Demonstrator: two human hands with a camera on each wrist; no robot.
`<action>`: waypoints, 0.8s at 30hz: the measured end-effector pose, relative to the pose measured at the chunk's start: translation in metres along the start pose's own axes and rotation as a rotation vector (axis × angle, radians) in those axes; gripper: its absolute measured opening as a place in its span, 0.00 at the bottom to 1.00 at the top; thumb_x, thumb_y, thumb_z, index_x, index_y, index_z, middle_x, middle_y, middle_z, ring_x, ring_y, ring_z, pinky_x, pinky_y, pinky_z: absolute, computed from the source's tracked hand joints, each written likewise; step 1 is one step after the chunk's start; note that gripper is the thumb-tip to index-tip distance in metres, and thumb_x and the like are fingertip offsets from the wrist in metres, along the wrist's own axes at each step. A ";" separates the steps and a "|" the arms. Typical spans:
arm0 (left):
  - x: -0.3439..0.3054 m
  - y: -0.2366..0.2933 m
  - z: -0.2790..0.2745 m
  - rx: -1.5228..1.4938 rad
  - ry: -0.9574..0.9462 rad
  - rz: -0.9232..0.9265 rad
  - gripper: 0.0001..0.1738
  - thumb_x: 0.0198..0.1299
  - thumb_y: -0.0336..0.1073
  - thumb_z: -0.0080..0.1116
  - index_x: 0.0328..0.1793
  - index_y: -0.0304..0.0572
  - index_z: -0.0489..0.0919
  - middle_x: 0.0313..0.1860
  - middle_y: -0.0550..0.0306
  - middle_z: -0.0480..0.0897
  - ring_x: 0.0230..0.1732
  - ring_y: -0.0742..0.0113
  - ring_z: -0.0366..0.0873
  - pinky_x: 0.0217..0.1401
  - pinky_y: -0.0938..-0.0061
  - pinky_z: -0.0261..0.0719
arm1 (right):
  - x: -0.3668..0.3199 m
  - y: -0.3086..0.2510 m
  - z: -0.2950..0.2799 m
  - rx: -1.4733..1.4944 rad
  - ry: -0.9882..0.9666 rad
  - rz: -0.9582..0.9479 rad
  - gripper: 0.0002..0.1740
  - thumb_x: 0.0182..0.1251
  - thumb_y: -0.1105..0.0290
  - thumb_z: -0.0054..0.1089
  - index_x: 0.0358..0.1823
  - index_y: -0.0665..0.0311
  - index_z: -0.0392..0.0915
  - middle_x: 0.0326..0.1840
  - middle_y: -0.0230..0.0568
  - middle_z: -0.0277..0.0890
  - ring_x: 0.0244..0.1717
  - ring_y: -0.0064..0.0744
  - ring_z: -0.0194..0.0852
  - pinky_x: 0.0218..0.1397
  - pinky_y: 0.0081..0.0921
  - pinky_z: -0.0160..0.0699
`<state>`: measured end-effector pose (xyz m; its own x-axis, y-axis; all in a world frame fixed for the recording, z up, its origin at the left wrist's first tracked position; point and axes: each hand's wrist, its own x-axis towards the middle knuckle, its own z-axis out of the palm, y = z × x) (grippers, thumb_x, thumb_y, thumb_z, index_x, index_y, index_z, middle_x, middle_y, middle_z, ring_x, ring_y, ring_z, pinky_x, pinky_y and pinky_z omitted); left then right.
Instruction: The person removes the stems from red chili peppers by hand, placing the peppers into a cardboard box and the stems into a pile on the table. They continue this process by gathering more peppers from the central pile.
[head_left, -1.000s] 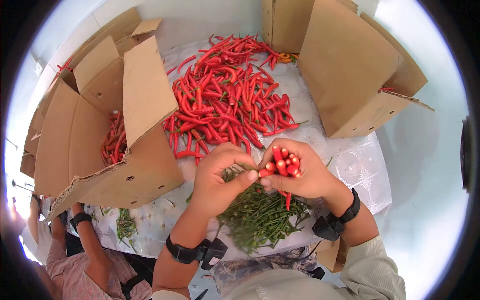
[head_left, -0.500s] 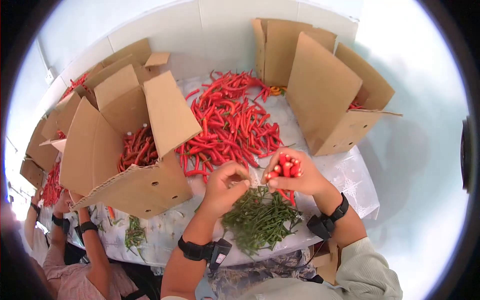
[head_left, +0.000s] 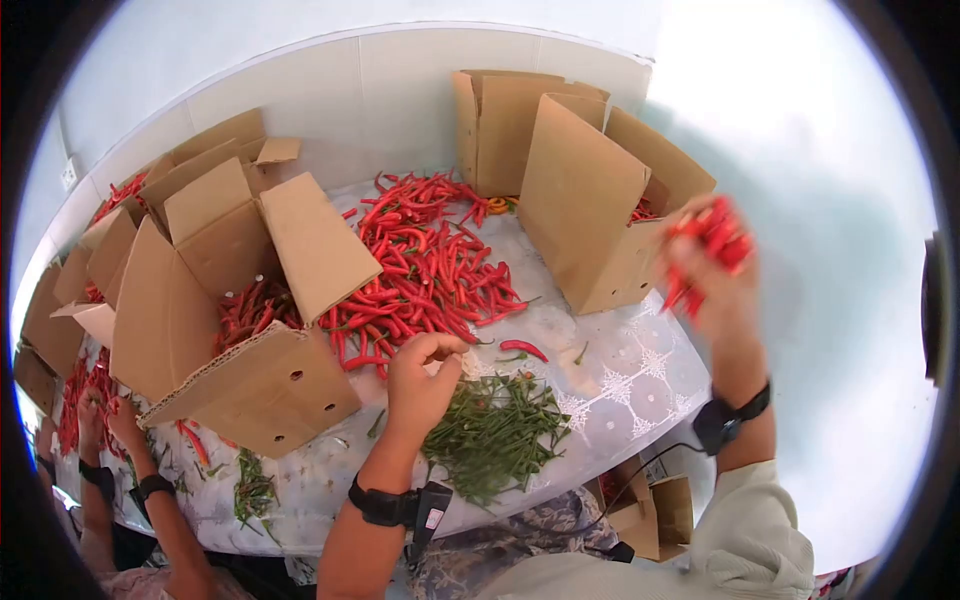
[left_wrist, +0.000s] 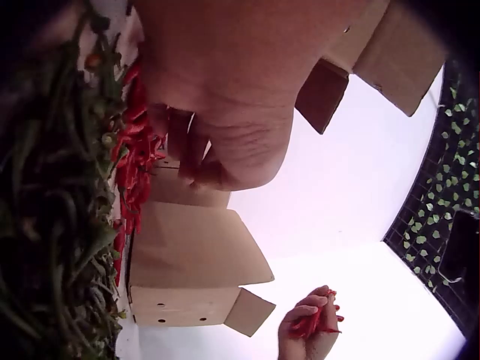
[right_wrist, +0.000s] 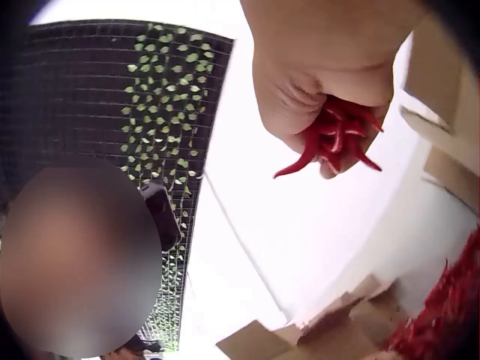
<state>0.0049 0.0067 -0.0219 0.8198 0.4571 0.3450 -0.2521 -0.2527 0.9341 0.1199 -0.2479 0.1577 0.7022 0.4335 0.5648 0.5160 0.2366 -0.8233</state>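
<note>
Your right hand (head_left: 715, 275) clutched chillies (head_left: 716, 235) beside the box (head_left: 585, 200), likely for dropping inside; what your curled left hand (head_left: 420, 380) held, I couldn't tell.

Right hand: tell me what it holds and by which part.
The right hand grips a bunch of red chillies in its fist, wrapped around their middles; the pointed tips stick out of it.

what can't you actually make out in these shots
1. Head view: the right hand and its chillies are motion-blurred, so the chillies cannot be counted.
2. Head view: the inside of the box beside that hand is hidden by its own flap; only a sliver of red shows.
3. Head and left wrist views: the left hand curls its fingers inward, hiding whether they pinch anything.
</note>
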 end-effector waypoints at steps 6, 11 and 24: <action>0.001 -0.004 0.001 0.111 0.055 0.016 0.06 0.53 0.28 0.60 0.37 0.37 0.83 0.32 0.56 0.83 0.34 0.68 0.80 0.42 0.73 0.77 | 0.104 -0.027 -0.048 -0.652 0.358 -0.204 0.14 0.61 0.67 0.68 0.43 0.66 0.76 0.34 0.34 0.79 0.35 0.24 0.81 0.36 0.22 0.80; 0.001 -0.007 0.000 0.150 0.078 -0.063 0.07 0.55 0.33 0.64 0.37 0.38 0.82 0.28 0.56 0.82 0.30 0.68 0.80 0.38 0.72 0.77 | 0.162 0.059 -0.087 -1.008 0.039 -0.006 0.27 0.61 0.58 0.68 0.55 0.67 0.73 0.41 0.45 0.83 0.46 0.35 0.81 0.52 0.32 0.78; -0.004 0.004 0.005 0.259 0.044 -0.041 0.09 0.60 0.35 0.64 0.37 0.37 0.82 0.21 0.62 0.78 0.23 0.77 0.73 0.28 0.76 0.71 | 0.147 0.041 -0.038 -1.322 0.022 0.246 0.23 0.66 0.51 0.61 0.50 0.65 0.80 0.40 0.46 0.83 0.44 0.39 0.80 0.50 0.34 0.77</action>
<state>0.0028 -0.0006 -0.0196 0.8021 0.5068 0.3159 -0.0743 -0.4403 0.8948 0.2631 -0.2078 0.2088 0.8455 0.3265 0.4226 0.4508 -0.8606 -0.2370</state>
